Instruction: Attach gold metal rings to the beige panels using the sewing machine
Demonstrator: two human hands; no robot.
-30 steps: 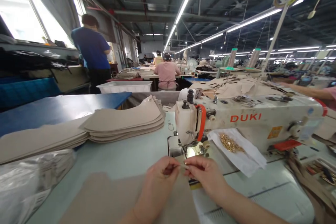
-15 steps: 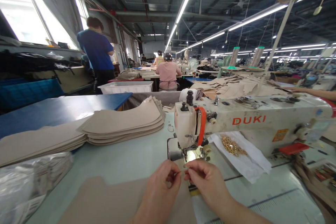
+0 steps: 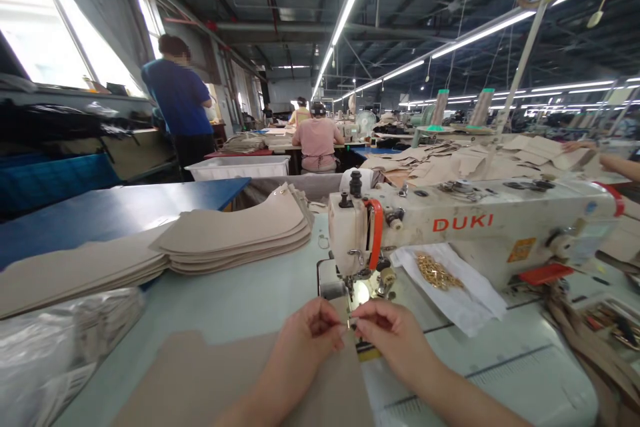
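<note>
Just in front of the sewing machine's needle area, my left hand is closed in a pinch over a beige fabric panel. My right hand pinches at the panel's right edge, its fingertips almost meeting those of the left. A tiny gold-coloured piece shows between the fingertips, apparently in the right hand's pinch; what the left fingers hold is hidden. The white sewing machine stands right behind both hands. On its bed lies a white sheet bearing a heap of small gold-coloured metal parts.
Stacked beige panels lie at the left, near a clear plastic bag. A blue tabletop extends behind them. An open box of small parts sits at the right. A co-worker's arm reaches over fabric pieces at the far right.
My hands stay at nearly the same spot, with the fingertips a little closer together. The view has shifted slightly. At the far right, the co-worker's hand now lifts fabric pieces.
</note>
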